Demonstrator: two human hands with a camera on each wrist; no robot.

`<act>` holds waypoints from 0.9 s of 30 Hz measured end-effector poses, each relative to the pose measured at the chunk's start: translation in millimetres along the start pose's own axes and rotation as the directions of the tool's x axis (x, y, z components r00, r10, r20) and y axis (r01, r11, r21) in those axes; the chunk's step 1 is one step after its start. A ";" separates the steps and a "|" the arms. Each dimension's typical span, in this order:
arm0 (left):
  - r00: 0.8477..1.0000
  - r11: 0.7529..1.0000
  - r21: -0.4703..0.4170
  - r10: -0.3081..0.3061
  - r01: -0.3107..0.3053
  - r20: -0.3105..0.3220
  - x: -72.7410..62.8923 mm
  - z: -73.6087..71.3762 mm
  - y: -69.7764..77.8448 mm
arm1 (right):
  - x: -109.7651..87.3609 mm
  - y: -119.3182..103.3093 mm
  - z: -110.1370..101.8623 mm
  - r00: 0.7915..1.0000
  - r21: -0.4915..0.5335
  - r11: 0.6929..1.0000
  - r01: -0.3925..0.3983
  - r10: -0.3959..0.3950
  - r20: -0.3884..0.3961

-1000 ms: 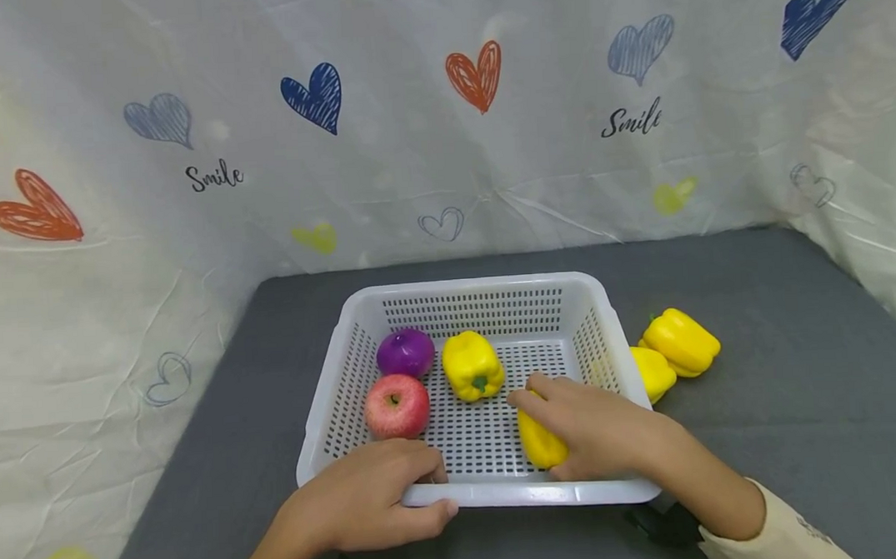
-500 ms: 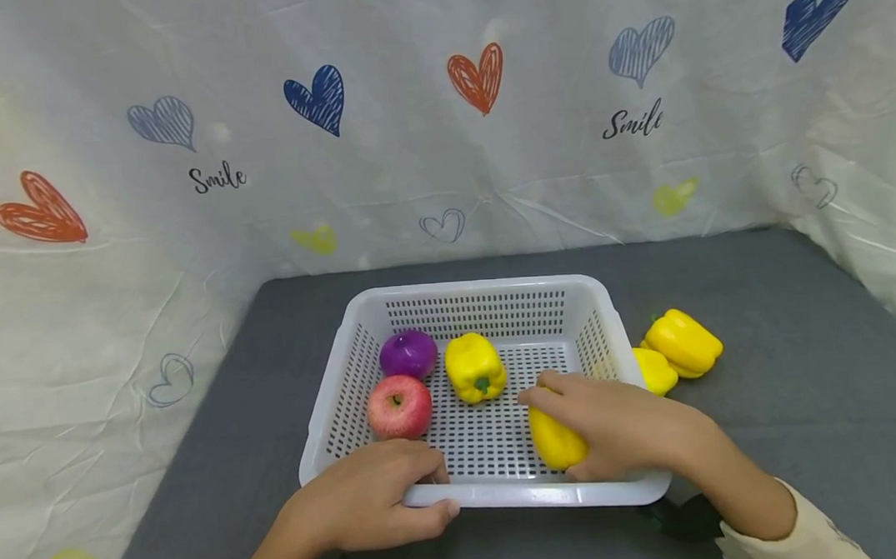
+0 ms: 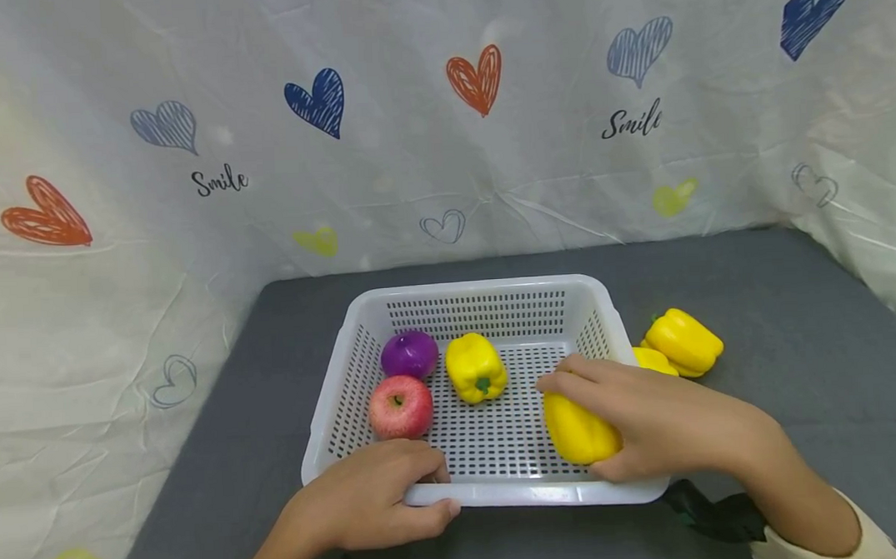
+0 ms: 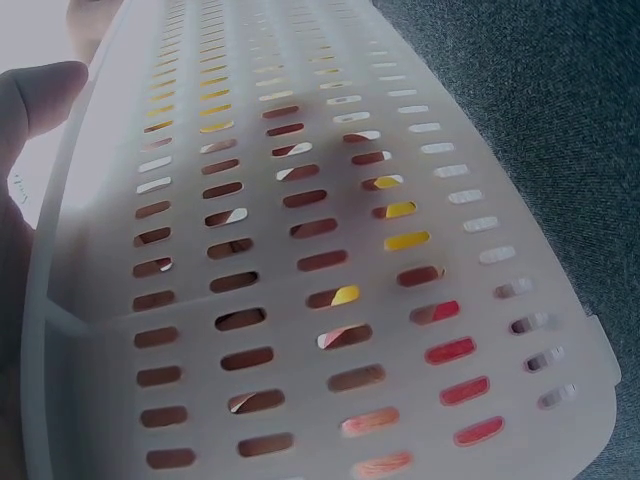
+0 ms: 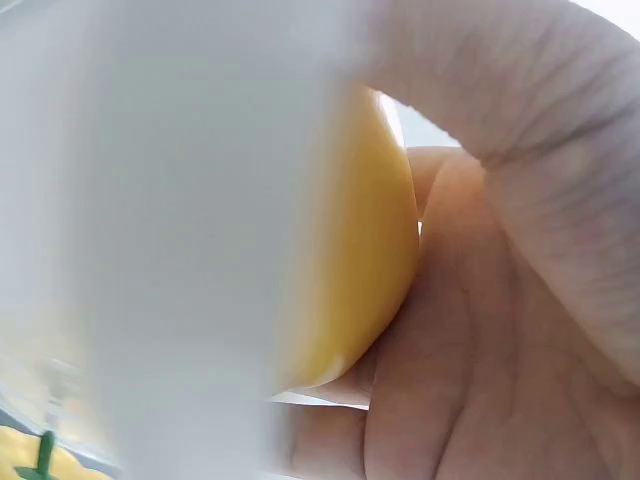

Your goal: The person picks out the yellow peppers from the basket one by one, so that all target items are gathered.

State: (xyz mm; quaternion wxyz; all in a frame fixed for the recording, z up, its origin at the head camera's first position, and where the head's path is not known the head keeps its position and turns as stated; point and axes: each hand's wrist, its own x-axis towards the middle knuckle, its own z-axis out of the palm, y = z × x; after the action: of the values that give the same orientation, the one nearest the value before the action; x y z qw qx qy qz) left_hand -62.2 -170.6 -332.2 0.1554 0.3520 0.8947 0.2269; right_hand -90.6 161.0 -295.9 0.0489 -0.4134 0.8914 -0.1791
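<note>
A white perforated basket [image 3: 502, 494] stands on the grey surface in the head view. My left hand [image 3: 375, 493] grips its front rim, thumb outside and fingers inside. Over the basket's right front part, my right hand [image 3: 641, 413] holds a yellow bell pepper [image 3: 578, 430], its fingers curled over the top; the right wrist view shows that pepper [image 5: 365, 250] against the palm. Inside the basket lie a second yellow bell pepper [image 3: 475, 367], a red apple [image 3: 400, 407] and a purple onion-like vegetable [image 3: 409, 354]. Through the slots of the basket wall [image 4: 290, 230], the left wrist view shows red and yellow patches.
Outside the basket's right wall lie two more yellow bell peppers, one [image 3: 683, 342] fully visible and another [image 3: 653, 360] partly hidden by the right hand and basket. A pale sheet printed with hearts [image 3: 383, 174] hangs behind the grey cloth-covered table [image 3: 811, 339].
My right hand has moved right and slightly up with the yellow bell pepper, toward the basket's right wall. My left hand stays on the front rim.
</note>
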 end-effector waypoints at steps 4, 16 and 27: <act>1.000 1.000 0.002 0.001 -0.001 -0.004 0.1 0.3 -0.7 | -5.1 -1.8 -4.2 1.000 -0.005 1.000 0.010 -0.010 -0.020; 1.000 0.999 0.026 0.022 -0.021 -0.020 3.0 1.6 -0.7 | -17.8 -5.5 -9.9 0.998 -0.012 1.000 0.018 -0.019 -0.066; 0.999 0.999 0.047 0.014 -0.013 -0.032 -0.3 2.3 -0.3 | -33.2 1.3 -14.9 0.984 -0.119 0.991 0.055 -0.074 -0.162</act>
State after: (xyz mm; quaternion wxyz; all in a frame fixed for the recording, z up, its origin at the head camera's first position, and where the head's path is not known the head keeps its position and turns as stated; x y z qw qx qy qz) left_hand -61.1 -170.3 -334.3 0.1313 0.3579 0.8998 0.2123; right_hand -73.3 191.0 -284.5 -0.0551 -0.4277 0.8874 -0.1631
